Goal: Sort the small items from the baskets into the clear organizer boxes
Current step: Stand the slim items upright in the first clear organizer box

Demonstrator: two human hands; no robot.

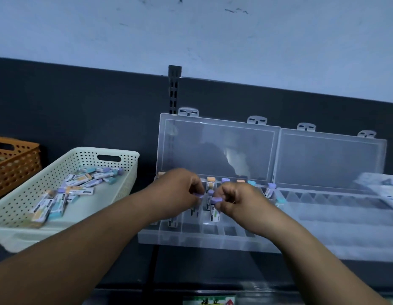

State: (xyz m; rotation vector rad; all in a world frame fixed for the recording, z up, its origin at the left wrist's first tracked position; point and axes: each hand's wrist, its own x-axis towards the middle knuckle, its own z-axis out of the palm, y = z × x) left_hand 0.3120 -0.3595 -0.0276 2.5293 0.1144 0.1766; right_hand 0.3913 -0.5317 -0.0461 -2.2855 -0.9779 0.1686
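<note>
Above the clear organizer box [191, 241], the left hand [179, 190] pinched a purple-capped tube [199, 196] in its grip, and the right hand [237, 200] pinched a second tube [215, 208] just beside.

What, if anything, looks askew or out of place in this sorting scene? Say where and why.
One purple-capped labelled tube at the right end of the left clear plastic organizer box leans sideways, whereas the orange-capped tube in the back row stands upright. Nothing looks spilled or damaged.
</note>
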